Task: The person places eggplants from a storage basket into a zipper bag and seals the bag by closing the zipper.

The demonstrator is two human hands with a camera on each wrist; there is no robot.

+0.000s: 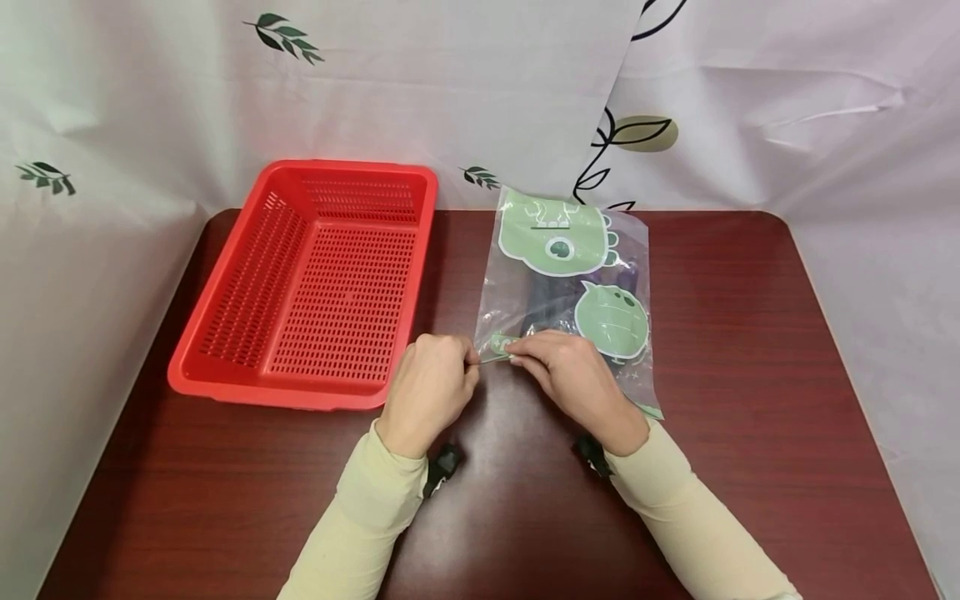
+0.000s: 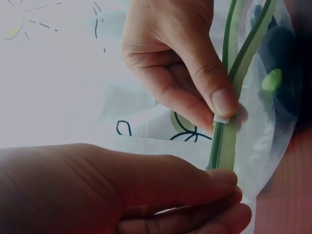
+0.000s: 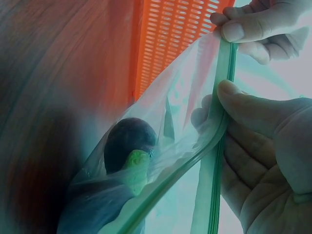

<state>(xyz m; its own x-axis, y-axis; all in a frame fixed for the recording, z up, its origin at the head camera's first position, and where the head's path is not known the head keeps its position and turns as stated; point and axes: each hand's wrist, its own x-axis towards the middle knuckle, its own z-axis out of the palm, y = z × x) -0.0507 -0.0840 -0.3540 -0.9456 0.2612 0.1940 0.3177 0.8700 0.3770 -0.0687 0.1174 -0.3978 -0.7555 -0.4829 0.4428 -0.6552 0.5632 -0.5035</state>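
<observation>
A clear zip bag (image 1: 517,292) with green cartoon prints lies on the table, its mouth edge raised towards me. My left hand (image 1: 431,387) pinches the left end of the green zip strip (image 2: 226,146). Just right of it, my right hand (image 1: 573,379) pinches the strip at a small white slider (image 2: 222,119). Beyond the slider, the two zip edges stand apart in both wrist views. Inside the bag, dark rounded things (image 3: 129,144) and a light green piece (image 3: 138,168) show through the film; their kind is unclear.
A red plastic basket (image 1: 405,333) with slotted walls stands left of the bag, close to my left hand. The dark red wooden table (image 1: 750,375) reaches back to a white cloth backdrop (image 1: 420,75) with leaf prints, which also hangs at both sides.
</observation>
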